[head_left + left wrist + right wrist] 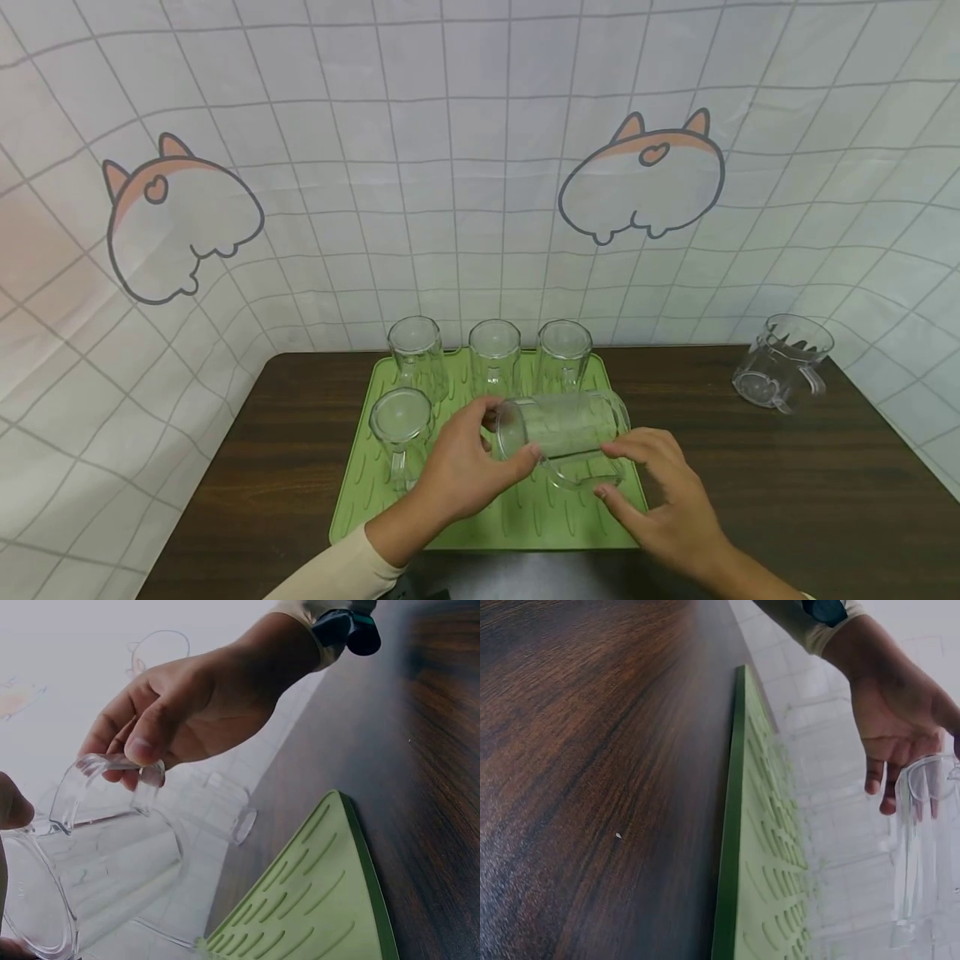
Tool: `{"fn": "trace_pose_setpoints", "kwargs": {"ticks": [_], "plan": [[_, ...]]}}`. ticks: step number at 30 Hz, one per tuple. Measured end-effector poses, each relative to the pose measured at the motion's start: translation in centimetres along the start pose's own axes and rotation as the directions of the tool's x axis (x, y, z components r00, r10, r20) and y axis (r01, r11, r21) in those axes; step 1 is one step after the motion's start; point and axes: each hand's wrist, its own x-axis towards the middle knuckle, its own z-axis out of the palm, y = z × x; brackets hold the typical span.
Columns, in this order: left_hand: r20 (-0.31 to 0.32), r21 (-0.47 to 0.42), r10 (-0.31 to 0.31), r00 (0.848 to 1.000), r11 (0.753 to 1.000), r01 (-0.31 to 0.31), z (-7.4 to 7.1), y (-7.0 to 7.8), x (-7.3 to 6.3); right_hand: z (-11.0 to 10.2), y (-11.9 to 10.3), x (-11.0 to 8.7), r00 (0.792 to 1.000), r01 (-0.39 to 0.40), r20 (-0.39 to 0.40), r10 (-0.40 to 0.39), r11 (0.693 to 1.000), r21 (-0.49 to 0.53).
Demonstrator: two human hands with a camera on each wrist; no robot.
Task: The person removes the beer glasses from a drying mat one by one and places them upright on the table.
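A clear glass mug (570,421) lies sideways in the air above the green drying mat (517,521). My left hand (467,468) grips its left end, thumb in front and fingers behind. At the other end, my right hand (667,496) pinches the mug's handle between thumb and fingers; the left wrist view shows this right hand (191,709) at the handle (75,784). In the right wrist view the left hand (900,720) holds the mug (926,840) from the far side. Three glass mugs stand along the mat's back, including the middle mug (495,354); another mug (401,417) stands at its left.
A separate clear glass mug (780,362) sits tilted or distorted-looking at the table's back right. Dark wooden tabletop (712,417) surrounds the mat. A white gridded cloth (480,183) with cartoon animal drawings hangs behind and at both sides.
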Motion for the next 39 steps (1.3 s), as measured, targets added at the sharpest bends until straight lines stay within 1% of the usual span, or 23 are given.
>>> {"fn": "trace_pose_setpoints", "kwargs": {"ticks": [8, 13, 17, 20, 23, 28, 31, 35, 37, 39], "plan": [[0.004, -0.025, 0.016, 1.0, 1.0, -0.015, -0.1, -0.5, -0.2, -0.4, 0.5, -0.2, 0.997, -0.067, -0.031, 0.066, 0.998, -0.022], [0.023, -0.033, 0.023, 0.999, 0.999, -0.022, -0.1, -0.9, -0.3, -0.8, 0.6, -0.7, 0.99, -0.137, -0.025, 0.137, 0.991, 0.0], [0.028, -0.033, 0.03, 0.999, 0.999, -0.029, 0.0, -1.1, -0.4, -1.1, 0.4, -0.8, 0.974, -0.228, -0.008, 0.228, 0.974, -0.008], [0.031, -0.025, 0.032, 0.999, 0.999, -0.031, 0.1, -1.1, -0.5, -1.3, 0.0, -0.7, 0.951, -0.309, 0.004, 0.309, 0.951, -0.029], [0.038, -0.02, 0.032, 0.999, 0.999, -0.031, 0.1, -1.1, -0.6, -1.3, -0.1, -0.7, 0.935, -0.355, 0.0, 0.355, 0.934, -0.029], [0.05, -0.021, 0.034, 0.998, 0.999, -0.033, 0.3, -1.2, -0.6, -1.3, -0.1, -1.0, 0.927, -0.375, -0.013, 0.374, 0.927, -0.027], [0.059, -0.028, 0.036, 0.998, 0.999, -0.035, 0.4, -1.3, -0.7, -1.2, -0.1, -1.0, 0.928, -0.372, -0.027, 0.371, 0.928, -0.021], [0.072, -0.03, 0.048, 0.996, 0.999, -0.046, 0.5, -1.4, -0.7, -1.2, -0.1, -1.0, 0.932, -0.363, -0.017, 0.363, 0.932, -0.014], [0.081, -0.028, 0.052, 0.995, 0.998, -0.05, 0.6, -1.5, -0.7, -1.3, 0.0, -1.1, 0.93, -0.367, -0.002, 0.367, 0.93, -0.016], [0.093, -0.027, 0.048, 0.995, 0.999, -0.046, 0.6, -1.5, -0.7, -1.3, 0.2, -1.3, 0.934, -0.356, -0.001, 0.356, 0.934, -0.009]]}}
